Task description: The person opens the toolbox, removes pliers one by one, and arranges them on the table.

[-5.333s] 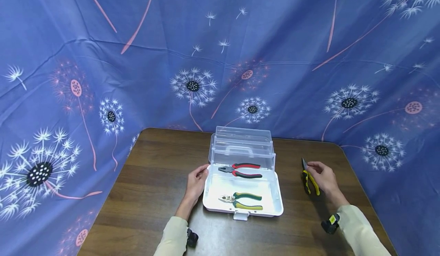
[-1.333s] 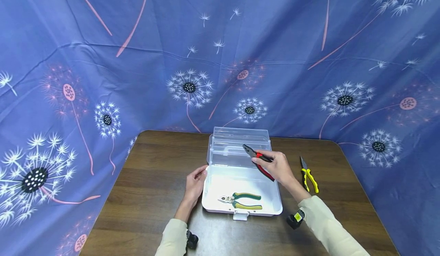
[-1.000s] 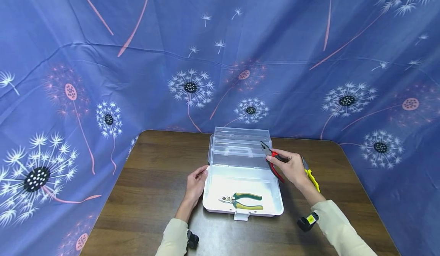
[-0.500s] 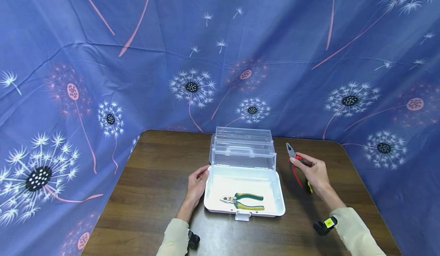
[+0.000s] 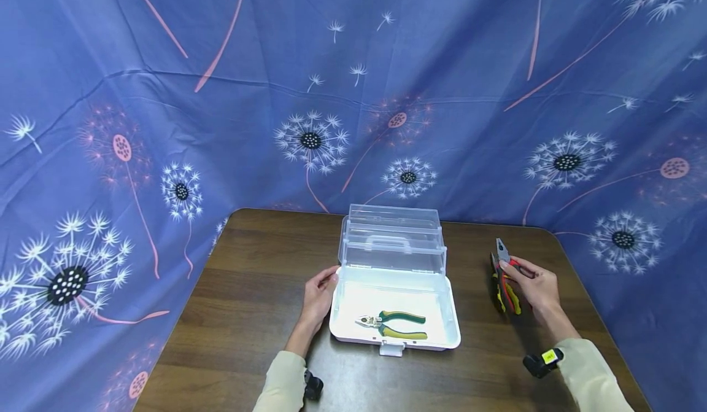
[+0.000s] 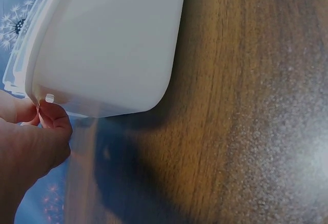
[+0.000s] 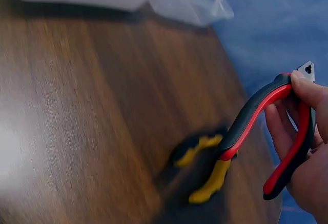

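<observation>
My left hand point(image 5: 318, 298) pinches the back left rim of a white toolbox point(image 5: 381, 295), as the left wrist view also shows. Inside the box lies a pair of green-and-yellow combination pliers point(image 5: 392, 325), handles to the right. On the right side of the table, my right hand point(image 5: 534, 286) grips red-and-black combination pliers point(image 7: 256, 112) near the pivot, jaws pointing away. They hang above the yellow-and-black pliers point(image 7: 211, 183) lying on the table. In the head view those pliers are partly hidden behind the held ones.
The box's clear lid point(image 5: 393, 237) stands open at the back, with a latch point(image 5: 391, 349) on the front side. The brown wooden table point(image 5: 248, 314) ends at the back against a blue dandelion-print cloth point(image 5: 232, 123).
The right hand let go of the yellow-and-black pliers on the table, then took the red-and-black pliers out of the box and carried them right. The left hand stays on the box rim.
</observation>
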The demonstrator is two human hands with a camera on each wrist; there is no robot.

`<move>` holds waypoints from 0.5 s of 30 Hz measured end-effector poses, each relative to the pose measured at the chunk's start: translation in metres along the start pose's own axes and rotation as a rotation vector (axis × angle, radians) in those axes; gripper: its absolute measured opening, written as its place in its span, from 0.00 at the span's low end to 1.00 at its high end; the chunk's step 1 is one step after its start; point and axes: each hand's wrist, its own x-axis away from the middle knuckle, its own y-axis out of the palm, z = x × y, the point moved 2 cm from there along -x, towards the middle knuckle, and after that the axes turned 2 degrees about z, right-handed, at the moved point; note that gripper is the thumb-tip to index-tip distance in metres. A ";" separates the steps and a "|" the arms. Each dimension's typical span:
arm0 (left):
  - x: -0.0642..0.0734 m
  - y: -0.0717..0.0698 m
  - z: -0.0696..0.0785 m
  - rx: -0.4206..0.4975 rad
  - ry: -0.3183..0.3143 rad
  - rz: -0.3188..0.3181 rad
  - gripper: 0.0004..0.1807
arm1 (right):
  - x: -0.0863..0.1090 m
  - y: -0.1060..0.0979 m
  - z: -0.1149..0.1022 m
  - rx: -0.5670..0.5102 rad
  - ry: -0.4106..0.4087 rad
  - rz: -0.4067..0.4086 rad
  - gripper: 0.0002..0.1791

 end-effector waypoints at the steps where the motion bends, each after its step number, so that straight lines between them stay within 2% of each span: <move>1: 0.000 0.000 0.000 0.001 -0.002 0.002 0.16 | -0.002 -0.004 0.002 -0.023 0.003 -0.003 0.16; 5: -0.001 0.000 0.000 0.012 0.000 0.008 0.16 | -0.010 -0.018 0.013 -0.073 0.008 0.002 0.13; 15: 0.001 0.000 -0.001 -0.003 -0.015 0.013 0.16 | -0.022 -0.049 0.035 0.014 0.085 0.083 0.12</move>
